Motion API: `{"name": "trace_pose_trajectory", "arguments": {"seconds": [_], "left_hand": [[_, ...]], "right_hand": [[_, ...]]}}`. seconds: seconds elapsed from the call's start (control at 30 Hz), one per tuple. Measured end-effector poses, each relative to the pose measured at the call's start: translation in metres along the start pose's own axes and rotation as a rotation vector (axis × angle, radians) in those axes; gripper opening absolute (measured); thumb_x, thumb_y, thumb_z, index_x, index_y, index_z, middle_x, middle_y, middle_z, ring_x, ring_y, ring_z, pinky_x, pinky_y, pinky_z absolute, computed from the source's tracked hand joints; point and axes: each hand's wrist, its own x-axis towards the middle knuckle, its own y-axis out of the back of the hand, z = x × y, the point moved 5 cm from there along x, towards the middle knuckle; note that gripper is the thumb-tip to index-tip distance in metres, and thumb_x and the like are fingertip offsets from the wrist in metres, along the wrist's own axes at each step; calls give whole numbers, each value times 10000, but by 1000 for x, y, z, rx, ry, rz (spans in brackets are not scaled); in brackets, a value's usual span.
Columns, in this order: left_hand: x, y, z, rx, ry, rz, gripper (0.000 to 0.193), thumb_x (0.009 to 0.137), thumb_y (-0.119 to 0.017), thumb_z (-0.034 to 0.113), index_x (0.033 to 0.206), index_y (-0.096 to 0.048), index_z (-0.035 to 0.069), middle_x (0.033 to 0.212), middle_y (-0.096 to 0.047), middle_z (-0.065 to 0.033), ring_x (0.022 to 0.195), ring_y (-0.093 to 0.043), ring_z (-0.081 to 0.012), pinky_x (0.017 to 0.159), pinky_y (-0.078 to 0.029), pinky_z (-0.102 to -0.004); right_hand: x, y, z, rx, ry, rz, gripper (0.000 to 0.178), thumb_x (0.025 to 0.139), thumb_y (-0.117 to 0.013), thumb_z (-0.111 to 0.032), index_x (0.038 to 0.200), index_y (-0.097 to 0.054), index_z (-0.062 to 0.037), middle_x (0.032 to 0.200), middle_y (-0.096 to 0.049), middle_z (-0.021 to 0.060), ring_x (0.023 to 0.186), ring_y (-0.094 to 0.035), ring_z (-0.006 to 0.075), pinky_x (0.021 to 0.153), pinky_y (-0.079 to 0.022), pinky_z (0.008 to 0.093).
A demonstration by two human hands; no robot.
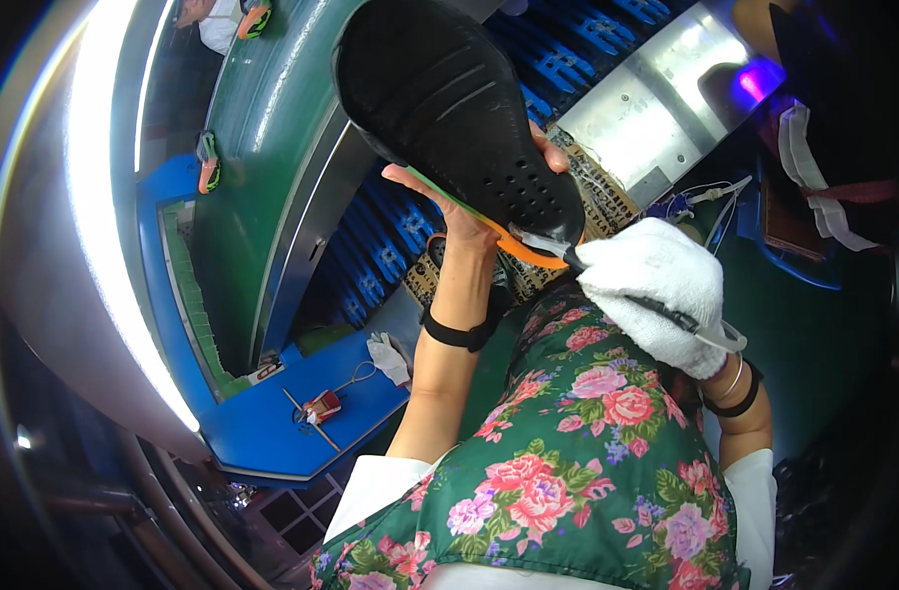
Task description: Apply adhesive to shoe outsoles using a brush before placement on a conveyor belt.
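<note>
My left hand (pixel 466 222), bare, holds up a shoe sole (pixel 439 93) from below, thumb on one side and fingertips on the other. The sole's broad black face is turned up, with grooves at the wide end and small round holes at the heel. An orange and green rim shows beneath its edge. My right hand (pixel 656 290), in a white glove, is closed round a slim black-handled tool (pixel 666 313). Its flat, pale tip rests against the heel edge; I cannot tell whether it is a blade or a brush.
A green conveyor belt (pixel 262 147) runs along the left, carrying an orange-and-green shoe piece (pixel 208 162). A blue tabletop (pixel 272 433) holds a small red item (pixel 321 405) and a white glove (pixel 388 359). Blue racks and a metal plate (pixel 656 108) lie ahead. Another person (pixel 216 25) is at far left.
</note>
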Motion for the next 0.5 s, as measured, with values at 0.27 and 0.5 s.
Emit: {"name": "trace_pose_trajectory", "arguments": {"seconds": [0.27, 0.5], "left_hand": [[6, -6, 0, -35, 42, -13, 1325, 619, -340, 1055, 1221, -574, -102, 1092, -640, -180, 934, -666, -329, 893, -521, -476], [5, 3, 3, 27, 47, 67, 1334, 574, -310, 1069, 1233, -586, -57, 1063, -662, -181, 910, -675, -332, 842, -544, -474]], "right_hand": [[-2, -2, -1, -18, 34, 1, 252, 731, -847, -20, 966, -775, -77, 960, -758, 111, 799, -710, 269, 712, -568, 371], [1, -8, -13, -49, 79, 0, 259, 724, -836, -1, 967, -781, -74, 978, -763, 109, 831, -718, 271, 734, -575, 375]]}}
